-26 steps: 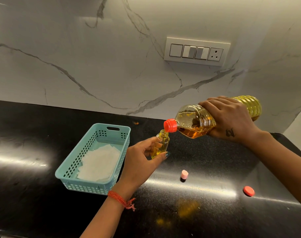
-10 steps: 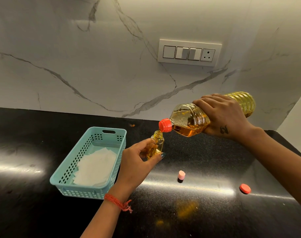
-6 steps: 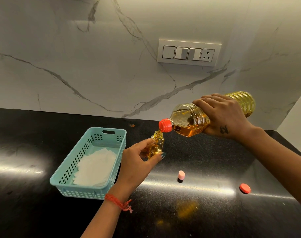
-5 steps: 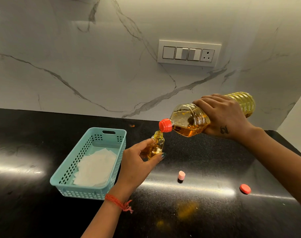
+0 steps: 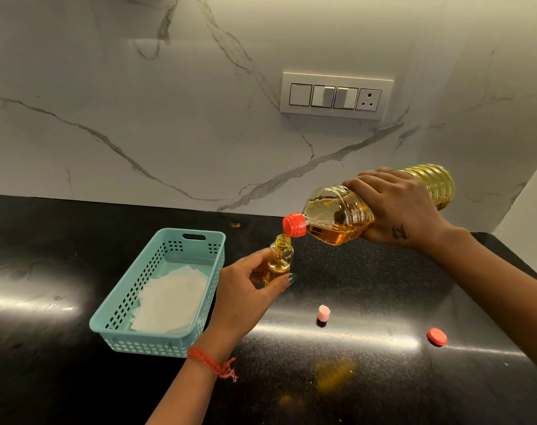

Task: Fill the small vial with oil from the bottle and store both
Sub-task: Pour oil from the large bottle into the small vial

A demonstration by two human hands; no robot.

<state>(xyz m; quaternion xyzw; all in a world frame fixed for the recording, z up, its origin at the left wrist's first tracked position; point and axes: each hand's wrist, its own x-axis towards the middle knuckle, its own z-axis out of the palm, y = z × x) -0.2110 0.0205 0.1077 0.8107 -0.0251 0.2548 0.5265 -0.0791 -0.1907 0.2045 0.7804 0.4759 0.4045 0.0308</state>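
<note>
My left hand (image 5: 245,297) pinches a small clear vial (image 5: 279,260) upright above the black counter; yellow oil fills most of its body. My right hand (image 5: 396,207) grips a large ribbed oil bottle (image 5: 337,217) tipped almost flat, its orange spout directly over the vial's open mouth, with oil running in. A small pink vial cap (image 5: 323,312) stands on the counter below and to the right. An orange bottle cap (image 5: 437,336) lies further right.
A teal perforated basket (image 5: 114,326) lined with white paper sits on the counter left of my left hand. The marble wall behind carries a switch panel (image 5: 336,96). The black counter (image 5: 46,271) shows yellow reflections near the front.
Both hands hold almost the same pose throughout. The oil level in the vial has risen a little, and the view has shifted slightly.
</note>
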